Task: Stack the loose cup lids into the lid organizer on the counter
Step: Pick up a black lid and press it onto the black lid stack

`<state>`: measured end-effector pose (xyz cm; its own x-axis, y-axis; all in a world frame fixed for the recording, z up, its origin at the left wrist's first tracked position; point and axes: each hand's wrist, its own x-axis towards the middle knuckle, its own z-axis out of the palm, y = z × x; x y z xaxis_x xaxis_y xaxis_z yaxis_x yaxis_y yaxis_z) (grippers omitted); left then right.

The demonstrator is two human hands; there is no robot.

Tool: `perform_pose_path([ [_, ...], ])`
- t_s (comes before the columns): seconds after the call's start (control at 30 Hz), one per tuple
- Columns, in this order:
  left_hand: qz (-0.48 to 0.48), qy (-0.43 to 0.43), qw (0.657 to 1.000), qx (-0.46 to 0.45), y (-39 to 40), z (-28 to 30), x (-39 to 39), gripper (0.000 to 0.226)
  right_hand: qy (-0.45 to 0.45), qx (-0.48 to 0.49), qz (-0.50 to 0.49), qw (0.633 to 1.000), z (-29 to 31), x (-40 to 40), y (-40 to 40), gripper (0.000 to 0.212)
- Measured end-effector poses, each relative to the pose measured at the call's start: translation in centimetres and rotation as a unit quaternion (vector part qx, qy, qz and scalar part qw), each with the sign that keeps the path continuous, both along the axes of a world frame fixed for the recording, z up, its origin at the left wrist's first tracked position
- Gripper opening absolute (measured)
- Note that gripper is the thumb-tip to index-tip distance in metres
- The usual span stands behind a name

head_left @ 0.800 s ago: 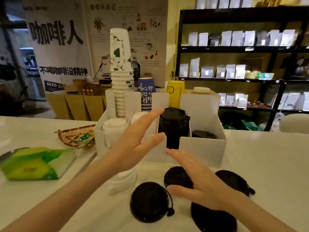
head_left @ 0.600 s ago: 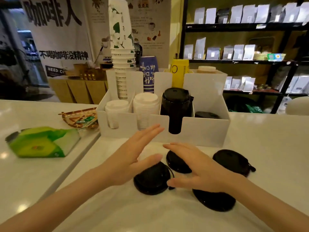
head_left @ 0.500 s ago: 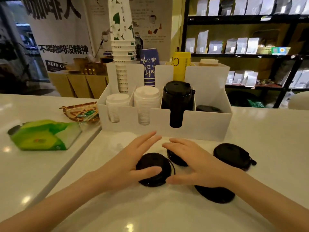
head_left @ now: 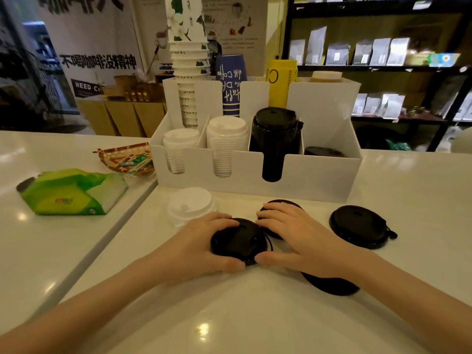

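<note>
On the white worktop (head_left: 229, 315), the left hand (head_left: 196, 249) is curling its grip around the left edge of a black cup lid (head_left: 238, 241), thumb under the near rim and fingers over the far rim. The right hand (head_left: 298, 241) is lying with fingers spread, its thumb touching that lid's right edge, its fingers covering a second black lid (head_left: 281, 203) and its wrist partly hiding a third (head_left: 332, 284). Farther right, a fourth black lid (head_left: 357, 226) is sitting apart. A loose white lid (head_left: 190, 206) is lying left, just before the white lid organizer (head_left: 319, 177), which is holding white and black lid stacks.
</note>
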<state>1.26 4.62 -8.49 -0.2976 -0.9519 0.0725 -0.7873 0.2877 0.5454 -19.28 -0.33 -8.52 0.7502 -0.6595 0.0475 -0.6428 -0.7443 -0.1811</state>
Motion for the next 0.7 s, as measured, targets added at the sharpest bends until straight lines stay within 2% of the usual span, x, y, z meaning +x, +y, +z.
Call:
perform_pose_path([
  [0.17, 0.005, 0.025, 1.0, -0.01, -1.3, 3.5, -0.5, 0.058, -0.139, 0.11, -0.025, 0.984, 1.4, -0.3, -0.2, 0.044],
  [0.27, -0.009, 0.034, 0.999, -0.019, -2.2, 5.8, -0.9, 0.055, -0.215, 0.144, -0.052, 0.964, 2.6, -0.7, -0.3, 0.049],
  [0.4, -0.033, 0.049, 0.997, -0.043, -3.7, 8.5, -1.6, 0.065, -0.303, 0.136, -0.102, 0.938, 4.2, -1.4, -0.8, 0.069],
  [0.6, -0.068, 0.086, 0.986, -0.124, -6.8, 11.5, -2.7, 0.068, -0.405, 0.073, -0.107, 0.905, 7.8, -2.6, -2.5, 0.064],
  [0.7, -0.083, 0.119, 0.981, -0.131, -8.5, 12.8, -3.1, 0.065, -0.426, 0.054, -0.115, 0.896, 9.3, -3.0, -4.1, 0.062],
])
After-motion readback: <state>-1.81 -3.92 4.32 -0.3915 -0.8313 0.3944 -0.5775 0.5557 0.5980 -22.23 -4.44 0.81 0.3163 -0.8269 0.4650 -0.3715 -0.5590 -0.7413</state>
